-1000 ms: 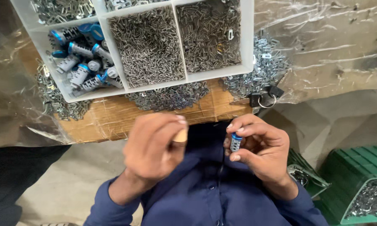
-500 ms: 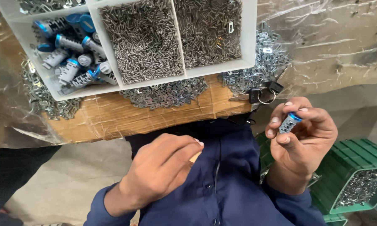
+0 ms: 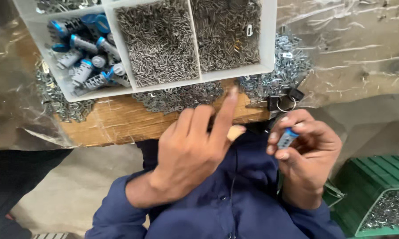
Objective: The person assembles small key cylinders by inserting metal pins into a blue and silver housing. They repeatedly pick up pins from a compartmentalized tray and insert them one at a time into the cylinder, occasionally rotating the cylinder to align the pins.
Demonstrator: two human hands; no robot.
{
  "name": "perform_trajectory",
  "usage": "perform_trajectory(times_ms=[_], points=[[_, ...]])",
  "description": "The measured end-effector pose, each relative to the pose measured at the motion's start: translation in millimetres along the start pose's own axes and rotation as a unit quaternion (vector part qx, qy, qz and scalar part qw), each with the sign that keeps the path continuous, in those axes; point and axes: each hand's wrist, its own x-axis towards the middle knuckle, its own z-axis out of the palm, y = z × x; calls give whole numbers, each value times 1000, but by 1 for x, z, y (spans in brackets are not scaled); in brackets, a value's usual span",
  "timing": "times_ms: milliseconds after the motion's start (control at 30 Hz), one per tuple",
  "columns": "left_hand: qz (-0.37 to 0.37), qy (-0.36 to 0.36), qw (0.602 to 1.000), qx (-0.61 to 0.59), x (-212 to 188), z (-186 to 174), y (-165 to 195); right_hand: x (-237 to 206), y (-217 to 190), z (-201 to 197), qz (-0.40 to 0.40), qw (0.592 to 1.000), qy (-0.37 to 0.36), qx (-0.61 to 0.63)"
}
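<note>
My right hand (image 3: pixel 308 155) pinches a small grey cylinder with a blue cap (image 3: pixel 287 137) in its fingertips, held in front of my blue shirt. My left hand (image 3: pixel 190 150) holds nothing. Its fingers are spread, and the index finger points up to the edge of the wooden board (image 3: pixel 119 124), its tip next to a heap of small metal clips (image 3: pixel 177 98). Above stands a white divided tray (image 3: pixel 270 40). One tray compartment holds more blue-capped cylinders (image 3: pixel 86 62), and two hold small metal pins (image 3: pixel 159 40).
Clear plastic film (image 3: pixel 358 48) covers the table around the board. A key ring with black keys (image 3: pixel 282 101) lies at the board's right end beside another clip heap (image 3: pixel 283 66). A green crate (image 3: pixel 381 199) with metal parts stands on the floor at lower right.
My left hand has risen from my lap to the board's edge and its fingers have opened out. My right hand, still holding the cylinder, has shifted slightly left and down.
</note>
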Motion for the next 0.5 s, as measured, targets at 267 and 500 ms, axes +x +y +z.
perform_trajectory(times_ms=[267,500], points=[[-8,-1,1000,-9,11,-3,2,-7,-6,9,84,995,-16,-42],[-9,12,998,-63,-7,8,-1,-5,-9,14,66,996,-46,-43]])
